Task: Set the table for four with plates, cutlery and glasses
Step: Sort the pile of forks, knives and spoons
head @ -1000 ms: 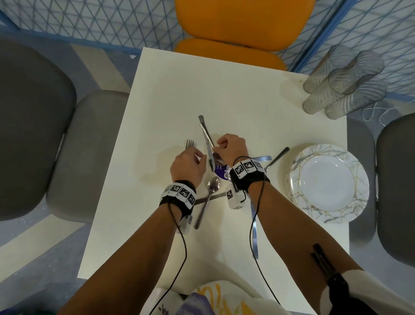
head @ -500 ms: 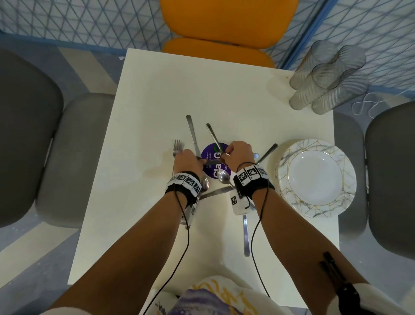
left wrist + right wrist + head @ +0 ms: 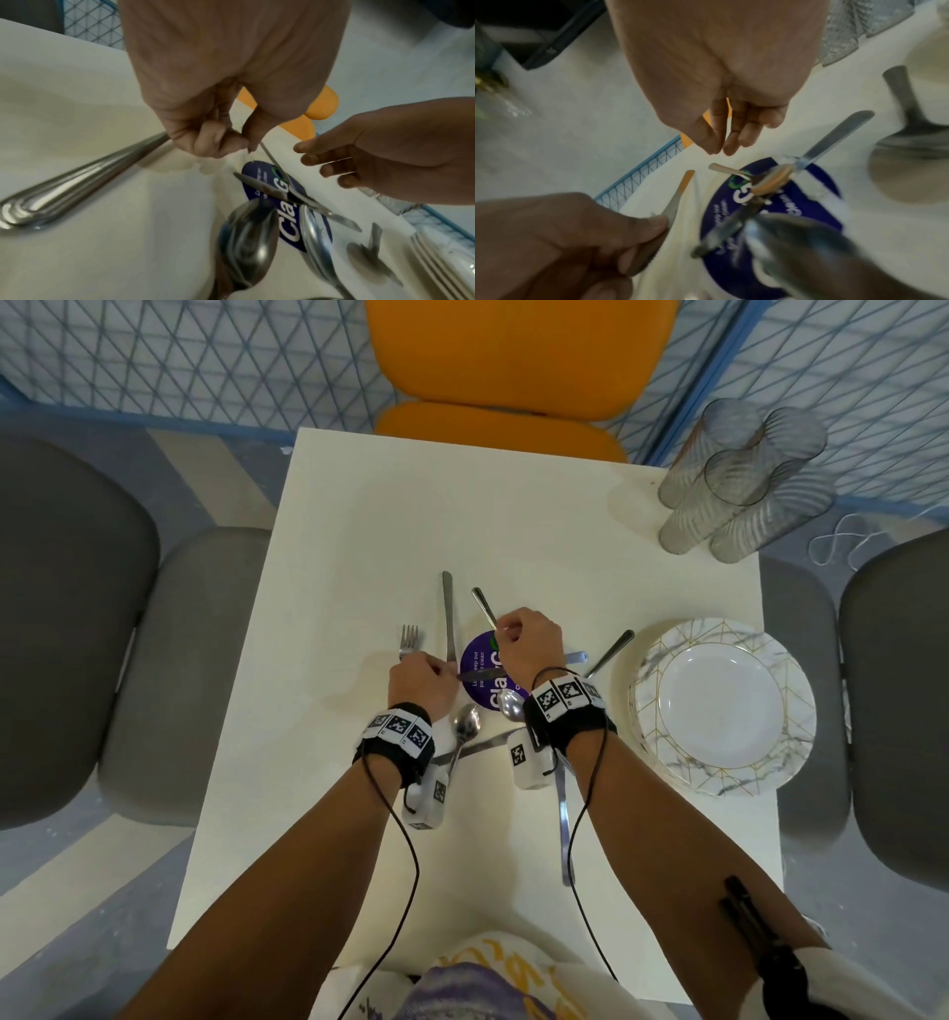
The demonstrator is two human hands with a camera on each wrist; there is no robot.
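- The left hand (image 3: 421,680), at mid-table, pinches a knife (image 3: 448,618) between thumb and forefinger; the blade points toward the far edge of the white table (image 3: 513,531).
- The tines of a fork (image 3: 409,642) show just left of the knife, beyond the left knuckles; whether that hand also holds it cannot be told.
- The right hand (image 3: 529,649) hovers beside the left, above a purple disc (image 3: 480,660) lying flat on the table. Its fingers (image 3: 734,130) are loosely extended and close together, with nothing between them.
- A slim spoon handle (image 3: 482,607) runs out from under the right hand's fingertips toward the far side.
- A second knife (image 3: 482,674) lies across the disc, and two spoon bowls (image 3: 464,726) rest just nearer, by the wrists.
- More cutlery lies scattered under and to the right of the right wrist, partly hidden.
- A stack of marbled plates (image 3: 719,773) with gold lines sits at the table's right edge, well apart from the hands.
- Four ribbed glasses (image 3: 739,480) stand clustered at the far right corner.
- An orange chair (image 3: 513,351) faces the far side; grey chairs (image 3: 77,608) flank the table left and right.
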